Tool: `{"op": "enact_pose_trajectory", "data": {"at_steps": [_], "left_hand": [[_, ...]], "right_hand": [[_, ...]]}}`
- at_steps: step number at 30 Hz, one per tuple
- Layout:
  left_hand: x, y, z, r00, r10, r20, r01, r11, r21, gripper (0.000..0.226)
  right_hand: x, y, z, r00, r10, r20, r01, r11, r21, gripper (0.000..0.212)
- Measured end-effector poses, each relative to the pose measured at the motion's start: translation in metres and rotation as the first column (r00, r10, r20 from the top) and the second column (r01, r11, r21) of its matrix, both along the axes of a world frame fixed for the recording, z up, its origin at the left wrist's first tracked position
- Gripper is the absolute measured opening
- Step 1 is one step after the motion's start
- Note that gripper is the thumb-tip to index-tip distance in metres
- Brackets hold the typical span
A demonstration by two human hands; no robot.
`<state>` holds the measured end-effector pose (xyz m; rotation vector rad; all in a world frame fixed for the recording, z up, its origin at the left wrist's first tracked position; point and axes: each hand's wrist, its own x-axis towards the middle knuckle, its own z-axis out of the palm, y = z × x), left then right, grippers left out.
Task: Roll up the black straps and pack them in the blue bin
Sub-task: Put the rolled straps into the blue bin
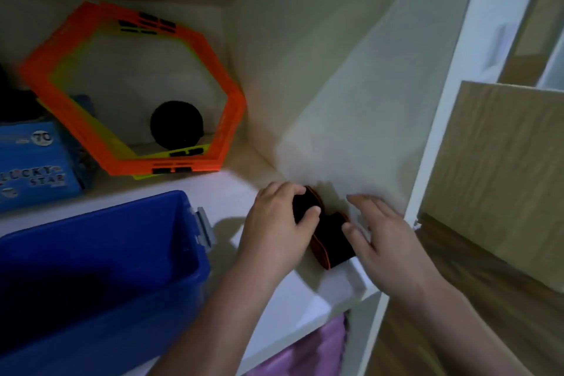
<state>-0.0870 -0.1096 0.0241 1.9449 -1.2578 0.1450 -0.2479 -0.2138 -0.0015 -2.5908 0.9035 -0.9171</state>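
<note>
The black strap (328,232) lies on the white shelf (232,192), in the right rear corner where the shelf meets the side wall. It is edged in orange and is partly wound. A rolled portion sits at its far end, under the left hand. A flatter portion runs from there toward the front edge of the shelf and slightly to the right. The long axis of the strap therefore runs from rear-left to front-right.

The left hand (274,223) rests on the rolled portion. Its grip is closed on the roll, with the fingers curled over the top and the thumb pressing the near face. The right hand (381,238) lies just beside the flat portion on the right. Its grip is open, with the fingers spread. The thumb touches the right edge of the strap; the hand holds nothing.

The blue bin (189,256) stands on the same shelf to the left of both hands. Its mouth is open and its interior is too dark to inspect. The left hand lies between the strap and the bin, and is therefore the nearer hand for the transfer.

In all likelihood, rolling is the step in hand. The remaining length lies toward the person, so the roll is expected to advance along the long axis toward the front edge. The transfer then runs leftward, across the bin's right rim.
</note>
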Motion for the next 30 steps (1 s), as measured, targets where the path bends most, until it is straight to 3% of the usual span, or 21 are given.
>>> {"op": "enact_pose_trajectory", "data": {"at_steps": [9,13,17,19,25,30], "left_hand": [[-0.005,-0.054,-0.060,0.946,0.066,-0.318,0.011,0.972,0.234,0.051],[-0.003,-0.061,-0.067,0.842,0.083,-0.533,0.023,0.982,0.189,0.050],[-0.004,-0.062,-0.074,0.745,0.012,-0.667,0.016,0.999,0.035,0.037],[-0.006,-0.058,-0.072,0.728,-0.021,-0.685,-0.014,0.999,-0.046,0.033],[-0.011,-0.026,-0.019,0.718,-0.137,-0.682,-0.058,0.965,-0.255,0.031],[0.000,0.015,0.026,0.748,-0.186,-0.638,-0.043,0.944,-0.326,0.035]], "right_hand": [[0.015,-0.008,-0.046,0.994,0.012,-0.110,-0.005,0.998,0.068,0.054],[0.019,-0.012,-0.050,0.996,-0.003,-0.092,0.009,0.998,0.057,0.052],[0.018,-0.010,-0.053,0.996,0.007,-0.091,-0.001,0.998,0.070,0.054],[0.016,-0.007,-0.048,0.999,0.028,-0.027,-0.024,0.991,0.128,0.050],[0.014,-0.001,-0.005,0.916,0.087,0.391,-0.262,0.869,0.420,0.026],[0.043,0.017,0.034,0.788,0.158,0.595,-0.521,0.687,0.506,0.015]]}}
